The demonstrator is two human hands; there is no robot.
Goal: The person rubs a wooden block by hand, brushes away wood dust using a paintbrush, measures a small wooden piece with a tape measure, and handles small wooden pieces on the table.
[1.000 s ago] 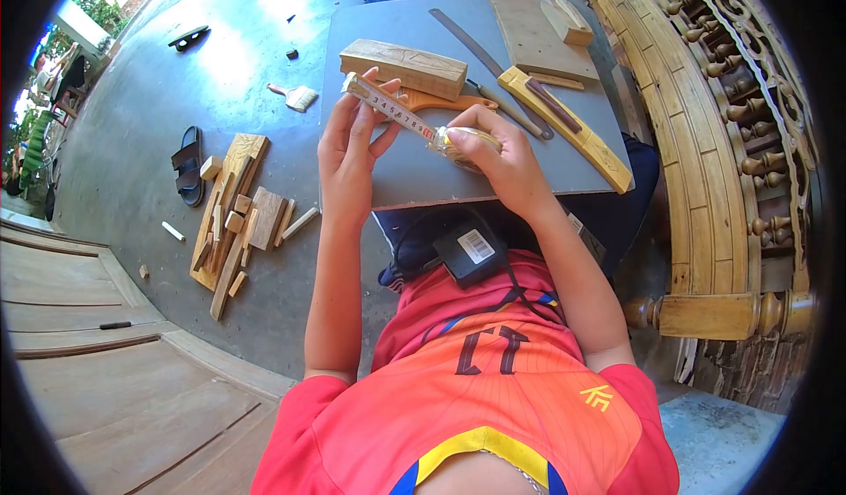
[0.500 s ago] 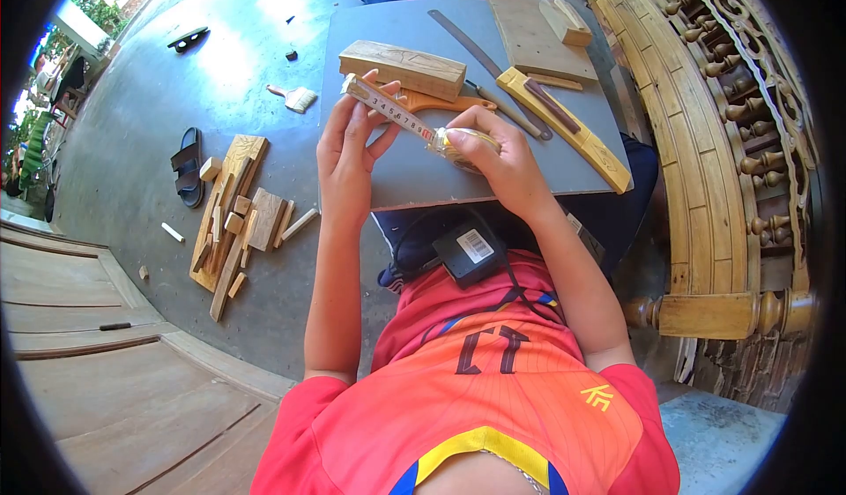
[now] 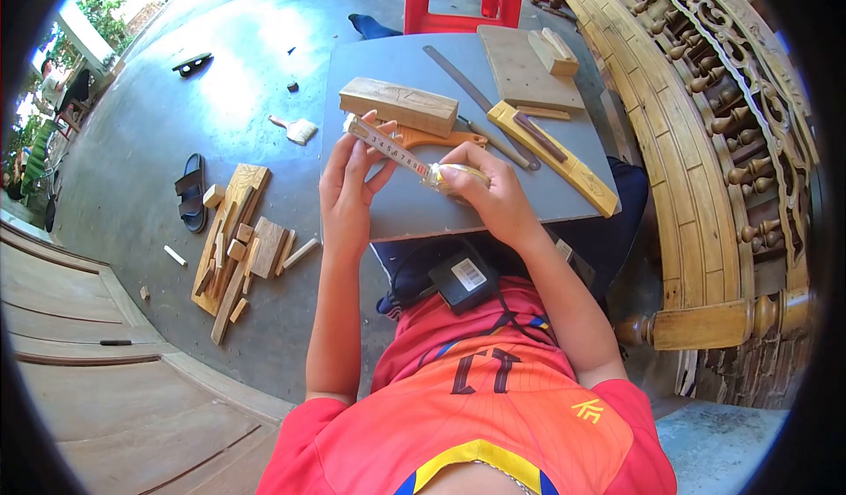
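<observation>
A tape measure [image 3: 390, 148] is stretched a short way between my hands, its numbered blade face up. My left hand [image 3: 346, 182] pinches the blade's free end. The case sits in my right hand [image 3: 490, 193], mostly hidden by the fingers, with the thumb on top. Just beyond the blade lies a thick wooden block [image 3: 398, 104] on the grey board [image 3: 423, 213]. An orange-handled saw [image 3: 441, 136] rests partly behind my hands. To the right are a slim tool with a wooden handle [image 3: 507, 148], a steel ruler [image 3: 458, 76] and a yellow wooden piece [image 3: 564, 164] carrying a dark brown strip [image 3: 539, 137].
A flat wooden panel [image 3: 520, 76] with a small wood block [image 3: 555, 52] lies at the board's far right. Wood offcuts [image 3: 238, 248], a sandal [image 3: 190, 193] and a paintbrush [image 3: 297, 130] are on the floor to the left. A red stool [image 3: 423, 19] stands behind; a wooden bench [image 3: 687, 195] runs along the right.
The view has tilted up a little, so the board and surroundings sit lower. Both hands keep hold of the stretched tape measure, with little other movement.
</observation>
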